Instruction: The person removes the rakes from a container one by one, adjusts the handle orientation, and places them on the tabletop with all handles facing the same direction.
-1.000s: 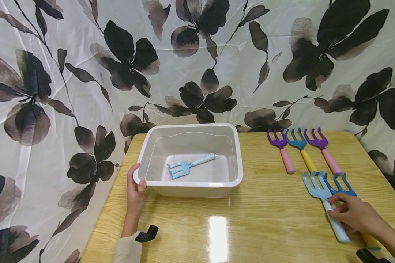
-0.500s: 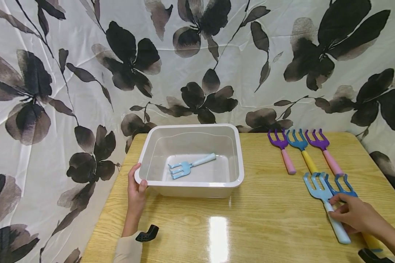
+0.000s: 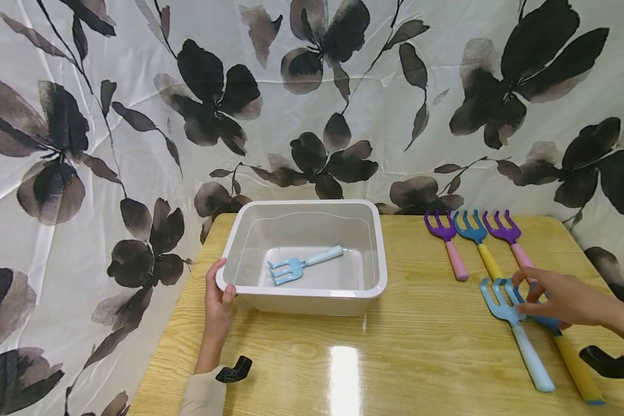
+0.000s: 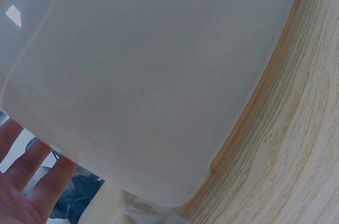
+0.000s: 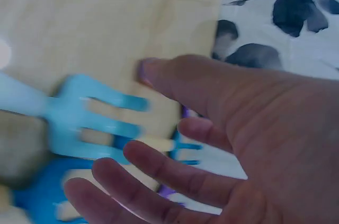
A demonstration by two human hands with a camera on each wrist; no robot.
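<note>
My left hand [image 3: 219,318] grips the front left corner of a white plastic tub [image 3: 301,291], its thumb over the rim. In the left wrist view, fingers [image 4: 50,184] lie behind the tub's wall. Inside the tub lies a light blue hand fork [image 3: 291,269]. My right hand [image 3: 569,297] is over the tines of a second light blue hand fork [image 3: 533,359] and a blue hand fork with a yellow handle [image 3: 577,370]. The right wrist view shows its thumb and fingers spread apart, with nothing held between them.
Behind these lie a purple hand fork with pink handle [image 3: 456,261], a blue one with yellow handle [image 3: 489,261] and another purple one [image 3: 505,232]. They are near the table's back edge. A floral cloth [image 3: 385,138] hangs behind the wooden table [image 3: 421,358].
My right hand has left the light blue hand fork's handle and moved back to the tines, its fingers lifting. The fork has stayed about where it was. My left hand keeps its grip.
</note>
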